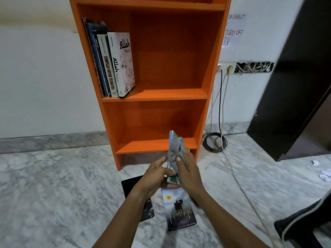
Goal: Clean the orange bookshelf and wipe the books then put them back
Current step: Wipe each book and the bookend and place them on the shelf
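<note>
The orange bookshelf (154, 93) stands against the white wall. Several books (114, 65) lean at the left of its middle shelf; the bottom shelf holds nothing. In front of the shelf my left hand (155, 176) grips a thin light-blue book (172, 179) held on edge. My right hand (188, 170) presses a grey cloth (175, 151) against that book's side. Below my hands, a purple-grey book (180, 210) and a black book (136, 190) lie flat on the marble floor.
Cables (221, 108) hang from a wall socket (225, 68) right of the shelf and coil on the floor. A dark wooden cabinet (293, 86) stands at the right. Crumpled paper bits (322, 173) lie far right. A dark garment (304, 224) sits at the lower right.
</note>
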{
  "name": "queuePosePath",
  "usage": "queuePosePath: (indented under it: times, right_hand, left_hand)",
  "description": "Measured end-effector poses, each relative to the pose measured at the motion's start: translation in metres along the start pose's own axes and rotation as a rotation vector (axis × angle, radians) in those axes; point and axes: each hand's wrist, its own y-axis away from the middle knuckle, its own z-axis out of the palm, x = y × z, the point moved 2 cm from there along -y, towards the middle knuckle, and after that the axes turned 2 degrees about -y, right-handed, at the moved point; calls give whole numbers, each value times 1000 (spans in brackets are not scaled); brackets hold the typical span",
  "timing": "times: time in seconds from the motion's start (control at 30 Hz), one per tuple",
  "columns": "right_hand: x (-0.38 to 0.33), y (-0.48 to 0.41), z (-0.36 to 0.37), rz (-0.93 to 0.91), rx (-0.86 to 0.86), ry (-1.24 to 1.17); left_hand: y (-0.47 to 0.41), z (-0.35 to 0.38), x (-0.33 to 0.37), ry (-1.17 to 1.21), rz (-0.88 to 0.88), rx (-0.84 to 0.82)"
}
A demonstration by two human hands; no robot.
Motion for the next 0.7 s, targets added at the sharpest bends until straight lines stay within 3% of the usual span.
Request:
queuePosePath:
  times: [0.1,0.23,0.33,0.37,0.47,0.57,0.63,0.7]
  right_hand:
    - [-3,27,27,9,-100,-119]
    - [2,36,35,94,63,-83]
    - [22,17,17,391,140,-95]
    - [29,10,8,533,160,-172]
    - [34,-2,-14,858,212,-749]
    - [3,-7,-28,810,59,-1041]
    - [-29,-11,-31,672,-47,-980]
    - [-43,-17,-30,576,-48,-773]
  left_hand:
    - [2,-25,0,46,47,171]
    - [4,-39,11,97,85,233]
    - [8,-39,22,141,119,199]
    - [9,-39,25,169,126,181]
    - [10,-38,31,285,114,147]
    - [11,-33,33,293,106,107]
    - [11,-29,31,237,88,106]
    - [9,-27,29,70,88,177]
